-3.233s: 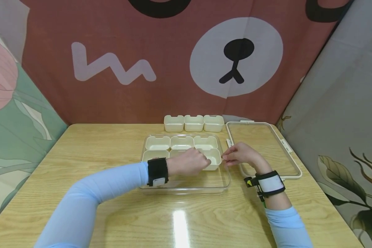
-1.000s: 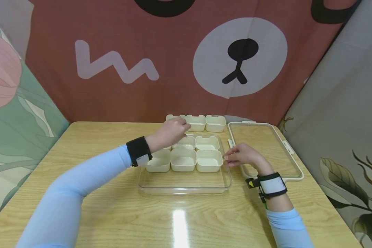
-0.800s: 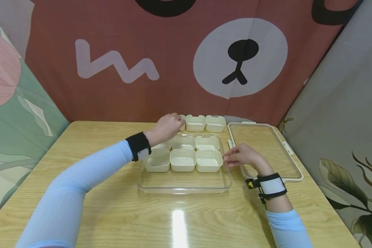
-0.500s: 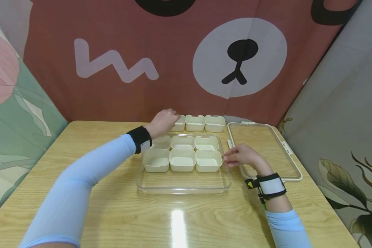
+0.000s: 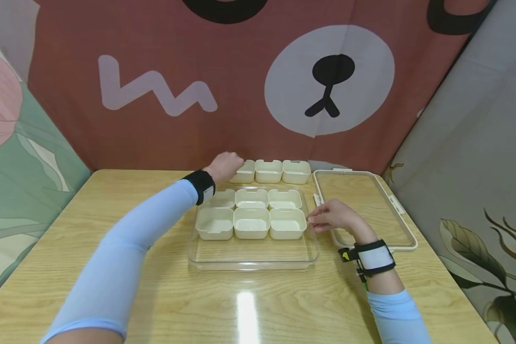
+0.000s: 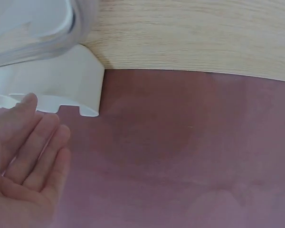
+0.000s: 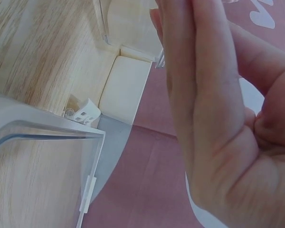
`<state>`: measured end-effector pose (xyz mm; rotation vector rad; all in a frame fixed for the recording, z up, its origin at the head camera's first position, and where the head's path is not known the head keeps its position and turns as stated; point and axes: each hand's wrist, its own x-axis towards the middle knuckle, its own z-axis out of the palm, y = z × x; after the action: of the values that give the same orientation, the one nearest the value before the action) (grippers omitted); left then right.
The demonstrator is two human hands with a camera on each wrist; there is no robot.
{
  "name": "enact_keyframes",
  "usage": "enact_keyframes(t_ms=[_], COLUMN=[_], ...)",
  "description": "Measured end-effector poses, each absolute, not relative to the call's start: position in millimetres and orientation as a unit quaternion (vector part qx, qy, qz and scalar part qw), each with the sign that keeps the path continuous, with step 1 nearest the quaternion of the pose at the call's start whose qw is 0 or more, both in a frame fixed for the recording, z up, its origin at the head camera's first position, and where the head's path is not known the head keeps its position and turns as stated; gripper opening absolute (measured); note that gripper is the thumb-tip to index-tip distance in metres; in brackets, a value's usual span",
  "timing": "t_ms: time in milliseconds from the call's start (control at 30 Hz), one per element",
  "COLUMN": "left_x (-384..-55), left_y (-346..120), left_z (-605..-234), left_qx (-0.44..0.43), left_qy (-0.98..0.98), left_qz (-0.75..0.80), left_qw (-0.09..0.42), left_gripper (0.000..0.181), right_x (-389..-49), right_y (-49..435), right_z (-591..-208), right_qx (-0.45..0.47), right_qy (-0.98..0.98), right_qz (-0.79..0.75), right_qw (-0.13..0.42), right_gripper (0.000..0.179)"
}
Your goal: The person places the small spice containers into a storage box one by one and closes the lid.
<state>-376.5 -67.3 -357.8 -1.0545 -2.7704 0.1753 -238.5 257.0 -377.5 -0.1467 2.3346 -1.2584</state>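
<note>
My left hand (image 5: 225, 165) is at the left end of a back row of small cream boxes (image 5: 268, 172). In the left wrist view its thumb overlaps the rim of the end box (image 6: 47, 78), the other fingers extended and slightly bent beside it. Several matching boxes (image 5: 251, 229) sit in two rows inside a clear plastic tray (image 5: 253, 263), leaving its front strip bare. My right hand (image 5: 335, 215) keeps its thumb and fingertips at the tray's right edge. From the right wrist, the fingers (image 7: 213, 95) look nearly straight.
A clear lid with a white clip frame (image 5: 406, 229) lies right of the tray, partly under my right forearm. Behind the wooden table (image 5: 163, 296) hangs a reddish-brown cloth (image 5: 223, 129); a grey patterned cloth (image 5: 477, 143) hangs on the right.
My left hand has gone from over the tray to the back row, then slid left along it to the end box. The right hand stays at the tray's edge.
</note>
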Motion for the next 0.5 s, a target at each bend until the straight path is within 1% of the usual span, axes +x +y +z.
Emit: enact_keyframes(t_ms=[100,267,500], left_x=[-380.3,-385.7,-390.5], left_y=[-65.9,-65.3,-66.1], left_z=[-360.3,-368.8,-377.1], left_qx=[-0.345,-0.343,-0.349], left_qy=[-0.934,-0.935,-0.933], left_qz=[0.068,0.078,0.062], left_qw=[0.061,0.044,0.061], left_gripper=[0.018,0.017,0.014], right_x=[-238.3,-237.4,-236.5], right_y=[256.7,255.7,255.9], right_z=[-377.6,-376.6,-374.8], right_qx=[-0.045,-0.044,-0.046], right_qy=[0.854,0.855,0.862], right_qz=[-0.46,-0.46,-0.449], right_qw=[0.238,0.237,0.231], right_gripper=[0.032,0.031,0.029])
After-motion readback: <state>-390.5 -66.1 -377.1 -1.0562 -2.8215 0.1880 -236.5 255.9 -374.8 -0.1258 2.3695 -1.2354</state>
